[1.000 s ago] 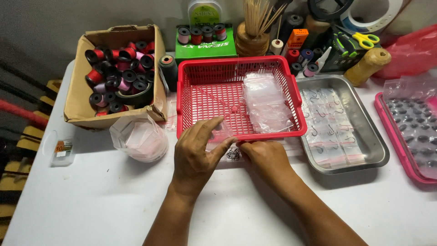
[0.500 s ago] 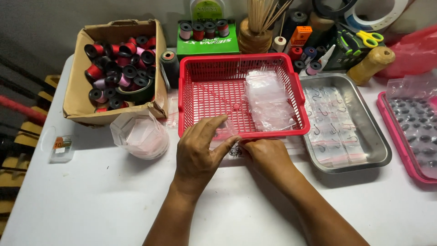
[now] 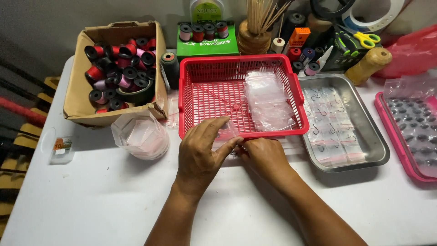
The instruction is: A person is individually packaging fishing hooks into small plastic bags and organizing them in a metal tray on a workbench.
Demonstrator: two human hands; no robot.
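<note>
My left hand point(image 3: 200, 152) and my right hand point(image 3: 263, 155) meet at the near edge of a red plastic basket point(image 3: 193, 107) on a white table. Their fingertips pinch a small clear zip bag point(image 3: 230, 136) between them; what is in the bag is too small to tell. A heap of clear zip bags point(image 3: 268, 100) lies inside the basket on its right side. Beside my left hand sits a clear plastic bag point(image 3: 141, 134) holding more small bags.
A cardboard box point(image 3: 75, 98) of thread spools stands at the far left. A steel tray point(image 3: 380, 148) with bagged hooks lies to the right, a pink tray point(image 3: 387, 120) of dark pieces beyond it. Spools, skewers, tape and scissors point(image 3: 366, 38) crowd the back edge.
Both hands stay at the basket's near edge with only small finger movements on the little bag. The view has shifted slightly.
</note>
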